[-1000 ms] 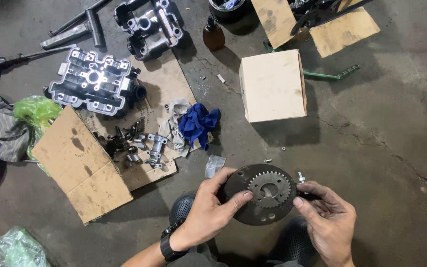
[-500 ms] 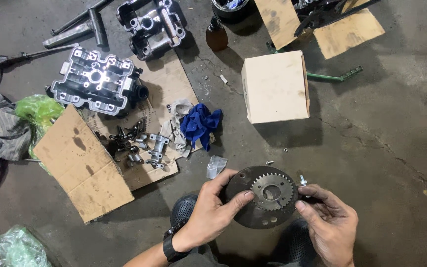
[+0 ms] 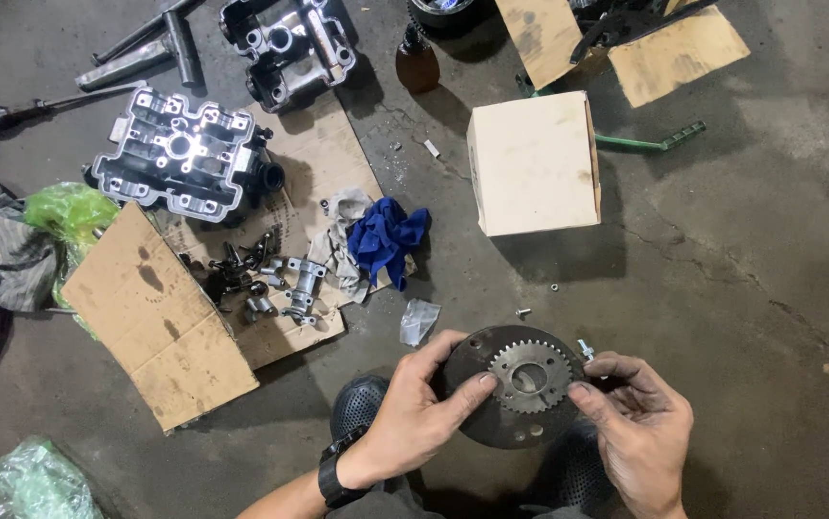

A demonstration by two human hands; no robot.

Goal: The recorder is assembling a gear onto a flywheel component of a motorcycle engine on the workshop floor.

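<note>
The left hand [image 3: 414, 418] clamps the sprocketed round plate [image 3: 520, 396] while the right hand [image 3: 640, 428] pinches a small bolt [image 3: 585, 350] at its rim, apparently fastening, needing careful thread alignment.

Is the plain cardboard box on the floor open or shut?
Shut. The cardboard box shows a flat, unbroken top face with no raised flaps, and nothing of its inside is visible.

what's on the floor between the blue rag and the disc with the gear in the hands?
Head view: a small crumpled clear plastic bag lies on the concrete between the blue rag and the toothed disc, which the left hand and right hand hold.
</note>
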